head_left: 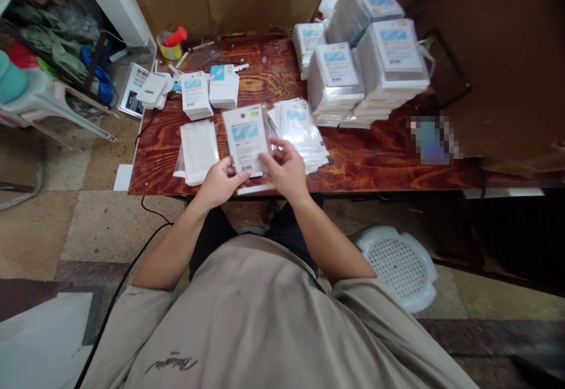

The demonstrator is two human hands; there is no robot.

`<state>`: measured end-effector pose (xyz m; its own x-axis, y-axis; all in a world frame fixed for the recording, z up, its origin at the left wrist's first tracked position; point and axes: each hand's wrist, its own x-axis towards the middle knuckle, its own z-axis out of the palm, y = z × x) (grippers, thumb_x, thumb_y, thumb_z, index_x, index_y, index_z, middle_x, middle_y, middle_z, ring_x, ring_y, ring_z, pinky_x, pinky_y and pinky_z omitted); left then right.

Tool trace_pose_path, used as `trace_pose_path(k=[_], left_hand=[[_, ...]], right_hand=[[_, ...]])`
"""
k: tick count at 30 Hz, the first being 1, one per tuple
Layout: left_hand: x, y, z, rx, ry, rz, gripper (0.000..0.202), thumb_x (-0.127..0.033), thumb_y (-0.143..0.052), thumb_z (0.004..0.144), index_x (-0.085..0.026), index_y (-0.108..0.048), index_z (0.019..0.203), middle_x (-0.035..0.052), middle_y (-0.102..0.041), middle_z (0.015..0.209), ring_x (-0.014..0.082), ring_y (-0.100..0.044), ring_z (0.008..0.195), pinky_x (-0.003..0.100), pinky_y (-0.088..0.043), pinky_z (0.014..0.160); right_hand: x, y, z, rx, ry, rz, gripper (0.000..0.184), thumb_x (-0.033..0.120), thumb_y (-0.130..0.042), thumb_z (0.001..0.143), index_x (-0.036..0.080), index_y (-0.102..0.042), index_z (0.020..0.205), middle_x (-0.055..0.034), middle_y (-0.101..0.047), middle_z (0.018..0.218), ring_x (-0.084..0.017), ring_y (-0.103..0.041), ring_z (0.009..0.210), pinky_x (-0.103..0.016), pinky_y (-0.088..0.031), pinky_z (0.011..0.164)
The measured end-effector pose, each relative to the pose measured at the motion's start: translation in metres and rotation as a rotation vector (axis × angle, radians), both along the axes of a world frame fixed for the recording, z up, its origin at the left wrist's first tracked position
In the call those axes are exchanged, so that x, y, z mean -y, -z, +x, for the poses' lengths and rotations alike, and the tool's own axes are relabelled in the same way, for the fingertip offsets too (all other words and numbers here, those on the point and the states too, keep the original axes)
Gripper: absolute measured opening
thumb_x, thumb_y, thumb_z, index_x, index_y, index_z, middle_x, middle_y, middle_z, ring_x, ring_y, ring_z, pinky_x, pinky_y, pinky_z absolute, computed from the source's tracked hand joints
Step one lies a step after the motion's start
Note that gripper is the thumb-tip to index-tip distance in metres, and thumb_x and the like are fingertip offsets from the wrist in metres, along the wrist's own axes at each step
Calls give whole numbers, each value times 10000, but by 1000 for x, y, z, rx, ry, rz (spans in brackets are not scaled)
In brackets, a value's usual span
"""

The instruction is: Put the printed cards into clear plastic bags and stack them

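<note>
Between my two hands is a printed card in a clear plastic sleeve (246, 136), held above the table's front edge. My left hand (222, 182) pinches its lower left corner, thumb on top. My right hand (286, 168) grips its lower right side, with the thumb across the front. Left of it lies a stack of blank white sleeves (199, 150). Close to my right hand is a loose, fanned pile of sleeved cards (302, 127). Behind are two stacks of printed cards (195, 96), the right one with a blue and white top card (223, 80).
Tall stacks of packed cards (338, 77) stand at the back right of the wooden table (366, 162). Rubber bands (282, 84), a yellow tape roll (171, 47) and a white device (153, 89) lie farther back. A plastic stool (399, 265) is at the lower right.
</note>
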<state>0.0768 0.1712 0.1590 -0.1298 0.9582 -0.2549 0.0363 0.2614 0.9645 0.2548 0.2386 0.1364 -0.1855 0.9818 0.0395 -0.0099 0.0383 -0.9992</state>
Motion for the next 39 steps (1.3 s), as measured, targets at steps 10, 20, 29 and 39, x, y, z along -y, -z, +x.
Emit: trace_pose_path(k=[10,20,29,39], left_hand=[[-32,23,-111,-997,-433,-273,515,-449,-835,733,-147,-618,1089,175,-689,1137,321,-647,1089,446,-475,991],[-24,3,-121,-1097,-354,-178,273,-385,-609,919,-159,-745,850,174,-751,907,321,-703,936,426,-492,900],[-32,20,-98,-14,-707,120,126,-186,-680,882,-164,-564,926,66,-733,840,175,-738,745,306,-593,747],[-40,24,-72,362,-741,133,204,-218,-756,879,-156,-568,926,51,-740,815,171,-758,744,294,-615,748]], right_hand=[[-71,17,52,1031,509,382,430,329,-662,875,91,-642,1234,-237,-617,1285,-389,-529,1229,-594,-425,1023],[-15,-16,-25,1284,-821,732,298,304,-676,943,39,-721,1072,-202,-685,1167,-319,-621,1132,-385,-486,942],[16,-13,-23,1444,-807,893,403,51,-291,991,-42,-618,1208,-282,-650,1109,-368,-635,1024,-386,-461,686],[9,-9,22,899,-294,651,272,254,-486,1032,140,-734,1028,-96,-753,916,-182,-665,805,-282,-448,704]])
